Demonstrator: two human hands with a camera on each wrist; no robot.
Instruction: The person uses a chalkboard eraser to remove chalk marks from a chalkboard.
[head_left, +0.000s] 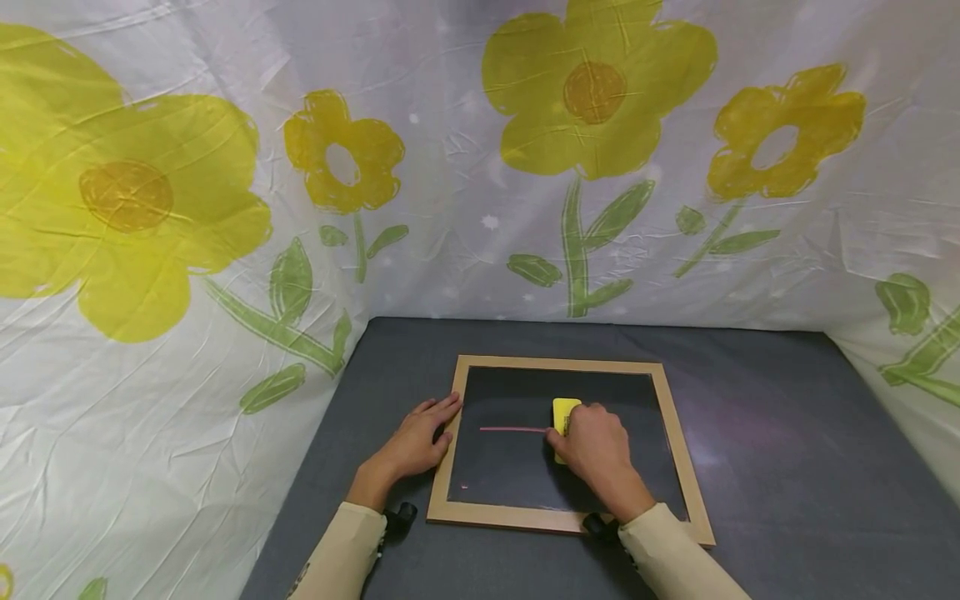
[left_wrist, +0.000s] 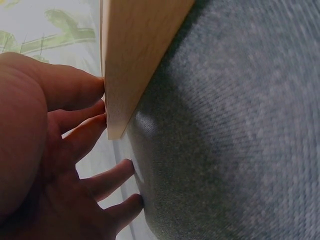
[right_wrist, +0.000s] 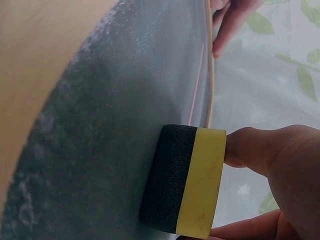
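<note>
A blackboard (head_left: 510, 475) in a light wooden frame lies flat, with a pink line (head_left: 512, 429) across its middle. My right hand (head_left: 600, 446) grips a board eraser (head_left: 566, 407) with a yellow back. Its dark felt side is against the board in the right wrist view, where the yellow back (right_wrist: 202, 185) faces away from the surface. The pink line runs up to the eraser's left side. At the frame's left edge rests my left hand (head_left: 414, 440), fingers spread. In the left wrist view its thumb and some fingertips touch the wooden frame (left_wrist: 135, 55), while other fingers reach beside it.
A dark grey cloth (head_left: 780, 467) covers the table under the board. Behind and at the sides hangs a white curtain (head_left: 450, 200) printed with yellow flowers. A small pink mark (head_left: 464, 486) shows near the board's lower left corner.
</note>
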